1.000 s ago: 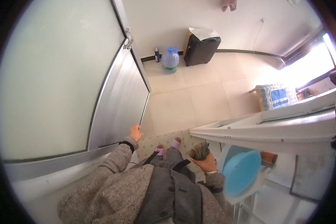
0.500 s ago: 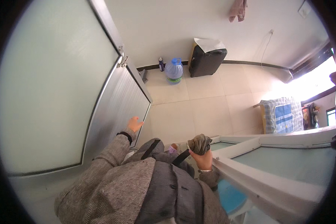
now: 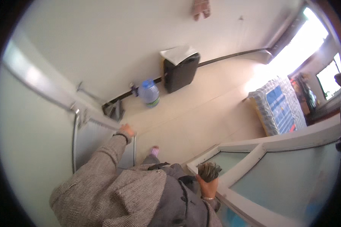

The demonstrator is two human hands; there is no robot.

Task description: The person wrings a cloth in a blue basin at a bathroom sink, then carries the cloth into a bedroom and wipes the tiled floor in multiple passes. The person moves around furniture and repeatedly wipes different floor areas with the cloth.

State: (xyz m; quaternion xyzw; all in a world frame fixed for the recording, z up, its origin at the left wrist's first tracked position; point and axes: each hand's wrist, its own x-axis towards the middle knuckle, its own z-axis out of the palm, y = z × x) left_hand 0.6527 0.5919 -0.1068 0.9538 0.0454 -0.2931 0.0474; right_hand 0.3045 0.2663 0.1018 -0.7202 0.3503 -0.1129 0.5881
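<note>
Apparently a carrying step, at a doorway.
Left hand (image 3: 127,129) blurs at the metal door's (image 3: 91,137) edge, grip and contact unclear; right hand (image 3: 208,187) curls closed round the crumpled grey-brown bundle's (image 3: 209,171) base, beside the white-framed panel (image 3: 238,164). Passing onward likely calls for keeping it clear of that frame.

Left hand (image 3: 127,129) now overlaps the silver door (image 3: 90,138) corner, pink slipper (image 3: 155,151) made it onto beige tiles (image 3: 182,132), blue basin (image 3: 233,220) mostly hidden.

Blue-capped jug (image 3: 149,94) on floor (image 3: 212,109) | black case (image 3: 182,75) under white sheet (image 3: 179,55) | pinkish cloth (image 3: 201,9) on wall (image 3: 117,41)
</note>
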